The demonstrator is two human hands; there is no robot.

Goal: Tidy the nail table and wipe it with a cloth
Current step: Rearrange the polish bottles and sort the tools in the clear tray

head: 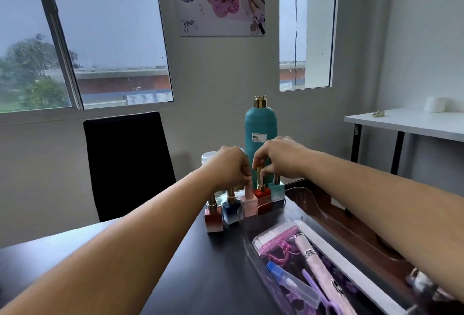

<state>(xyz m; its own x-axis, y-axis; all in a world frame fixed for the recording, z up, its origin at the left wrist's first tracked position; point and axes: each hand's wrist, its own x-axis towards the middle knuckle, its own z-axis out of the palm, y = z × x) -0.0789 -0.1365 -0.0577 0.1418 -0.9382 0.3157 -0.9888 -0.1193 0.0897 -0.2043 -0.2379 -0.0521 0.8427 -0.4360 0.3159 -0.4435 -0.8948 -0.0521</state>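
Several nail polish bottles stand in a row at the far side of the black nail table (175, 264). My left hand (232, 166) pinches the cap of the pale pink bottle (249, 199). My right hand (278, 157) pinches the gold cap of the red bottle (262, 193). Both bottles and a teal-white bottle (277, 190) stand inside the far end of a clear plastic tray (244, 237). A pink-white bottle (214, 219) and a blue-white bottle (231, 211) stand on the table to the left of the tray.
The tray holds a pink nail brush (273, 242), a pink tool, a white nail file and purple bits. A tall teal pump bottle (261, 126) and a clear jar (208, 157) stand behind my hands. A black chair (128, 161) is across the table; a white side table (406, 121) is at right.
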